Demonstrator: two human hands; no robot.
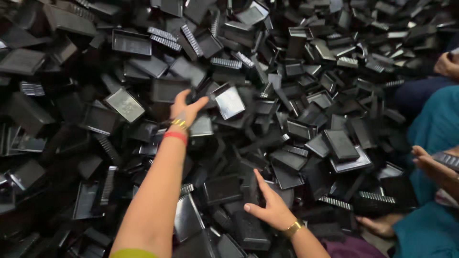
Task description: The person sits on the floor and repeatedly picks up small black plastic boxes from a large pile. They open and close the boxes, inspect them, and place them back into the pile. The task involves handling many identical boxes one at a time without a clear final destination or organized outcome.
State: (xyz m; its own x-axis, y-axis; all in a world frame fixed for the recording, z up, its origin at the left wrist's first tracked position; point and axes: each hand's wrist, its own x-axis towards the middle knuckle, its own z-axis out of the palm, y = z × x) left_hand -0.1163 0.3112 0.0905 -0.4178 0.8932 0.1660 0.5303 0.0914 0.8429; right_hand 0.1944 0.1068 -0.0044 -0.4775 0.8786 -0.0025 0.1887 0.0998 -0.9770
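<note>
Across a deep heap of black plastic trays point(296, 129), the person's two bare hands reach among the pieces.

Up in the heap, the left hand point(185, 109), with a red bangle point(175, 136) and a gold one at the wrist, stretches far forward, fingers closing on the lower edge of a dark rectangular tray point(169, 89); a glossy tilted tray point(229, 101) lies just beside its thumb. Nearer the body, the right hand point(270, 206), wearing a gold watch point(292, 228), lies open with fingers spread, pressed flat on a black ribbed piece point(248, 228). At the right edge, another person's hand point(432, 168) in teal clothing holds a ribbed strip point(447, 160).
</note>
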